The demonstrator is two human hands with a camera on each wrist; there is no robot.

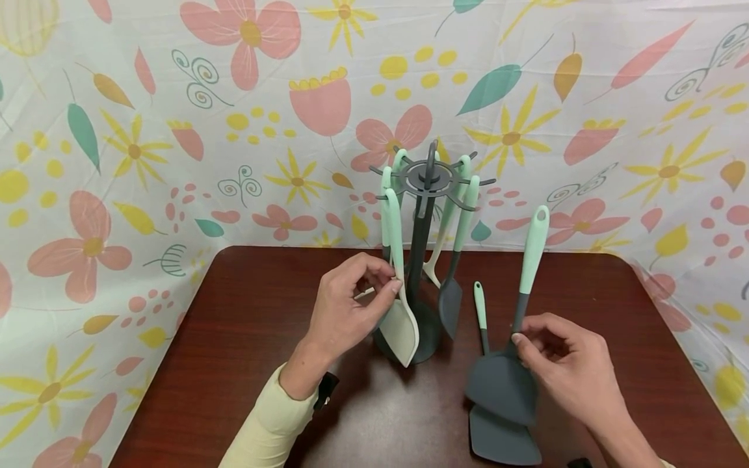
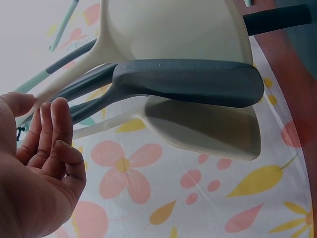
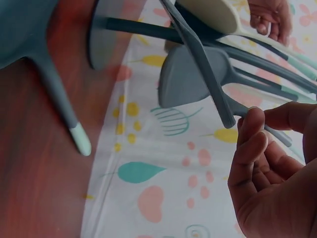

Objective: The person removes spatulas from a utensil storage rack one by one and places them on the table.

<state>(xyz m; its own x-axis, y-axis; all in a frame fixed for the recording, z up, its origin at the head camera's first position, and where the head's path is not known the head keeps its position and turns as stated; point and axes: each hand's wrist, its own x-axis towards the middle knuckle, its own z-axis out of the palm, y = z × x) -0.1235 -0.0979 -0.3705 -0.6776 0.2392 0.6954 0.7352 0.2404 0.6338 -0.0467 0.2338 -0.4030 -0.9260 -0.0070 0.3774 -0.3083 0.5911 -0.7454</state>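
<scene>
My left hand (image 1: 350,307) pinches the neck of a cream spatula (image 1: 402,333) between thumb and fingers. This spatula hangs by its mint-green handle from a dark grey utensil rack (image 1: 418,242). Below the handle of a grey turner (image 1: 500,386), my right hand (image 1: 570,364) pinches the dark shaft. The turner stands tilted up off the table, its mint handle on top. A second grey turner (image 1: 504,443) lies flat on the table, partly hidden behind the raised one. In the left wrist view, a dark utensil (image 2: 193,83) hangs beside the cream blade.
More mint-handled utensils hang around the rack, among them a grey one (image 1: 450,307) on its right side. A dark red wooden table (image 1: 234,364) bears everything. Behind it hangs a flower-printed cloth (image 1: 328,39).
</scene>
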